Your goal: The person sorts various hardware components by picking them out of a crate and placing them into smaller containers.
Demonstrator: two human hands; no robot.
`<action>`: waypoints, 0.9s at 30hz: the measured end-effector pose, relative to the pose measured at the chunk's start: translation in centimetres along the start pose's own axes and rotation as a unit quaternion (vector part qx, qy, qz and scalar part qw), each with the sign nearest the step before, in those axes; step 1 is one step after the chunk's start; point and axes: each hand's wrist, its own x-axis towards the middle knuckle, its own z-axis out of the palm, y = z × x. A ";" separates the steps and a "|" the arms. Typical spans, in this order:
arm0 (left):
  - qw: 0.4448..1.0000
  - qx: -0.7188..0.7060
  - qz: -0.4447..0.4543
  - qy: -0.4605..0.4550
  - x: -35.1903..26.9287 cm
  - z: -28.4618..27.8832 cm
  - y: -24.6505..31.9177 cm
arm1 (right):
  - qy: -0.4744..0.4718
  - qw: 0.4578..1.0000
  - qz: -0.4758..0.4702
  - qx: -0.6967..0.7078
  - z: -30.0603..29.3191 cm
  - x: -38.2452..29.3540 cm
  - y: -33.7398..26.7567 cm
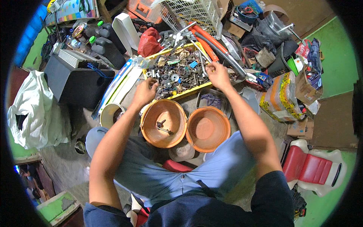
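A shallow yellow tray (188,92) lies in front of me, heaped with small mixed hardware (175,72) such as bolts, washers and plastic parts. My left hand (147,90) is at the tray's near left corner, fingers curled over the parts; whether it holds anything is hidden. At the right side, my right hand (218,75) has its fingertips against a chrome tool (202,64) lying on the heap, and its grip is unclear. Between my knees stand two orange buckets. The left bucket (167,109) contains a few dark metal pieces (161,124); the right bucket (205,129) shows a bare bottom.
Orange-handled bolt cutters (210,42) lie across the tray's far right. Behind them is a white plastic crate (195,17). A cream bucket (110,115) and black box (79,82) stand left, a taped parcel (280,96) right. A red plastic bag (149,42) sits behind the tray.
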 end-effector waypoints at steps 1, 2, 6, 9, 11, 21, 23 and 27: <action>1.000 0.006 -0.009 0.002 0.4 1.3 -0.9 | -0.004 0.999 0.045 -0.012 1.4 -0.4 1.6; 1.000 0.013 -0.019 0.003 0.6 2.7 -2.0 | -0.022 0.997 0.070 0.002 3.2 -1.0 2.6; 1.000 0.009 0.007 -0.021 1.1 7.4 -4.6 | -0.105 0.968 0.156 0.164 10.5 -3.1 8.2; 0.999 -0.019 0.015 -0.037 2.3 9.2 -4.7 | -0.170 0.945 0.216 0.177 12.6 -4.2 9.0; 0.997 -0.041 0.026 -0.062 2.9 9.7 -5.1 | -0.229 0.940 0.189 0.168 13.5 -4.3 7.8; 0.978 -0.047 -0.024 -0.200 4.7 15.5 -6.6 | -0.113 0.929 0.299 0.188 19.0 -4.5 7.2; 0.978 -0.054 -0.012 -0.202 4.5 16.2 -7.9 | -0.161 0.885 0.342 0.273 18.5 -3.8 5.2; 0.973 -0.063 -0.018 -0.222 4.5 17.2 -8.8 | -0.135 0.910 0.283 0.271 18.2 -4.2 5.1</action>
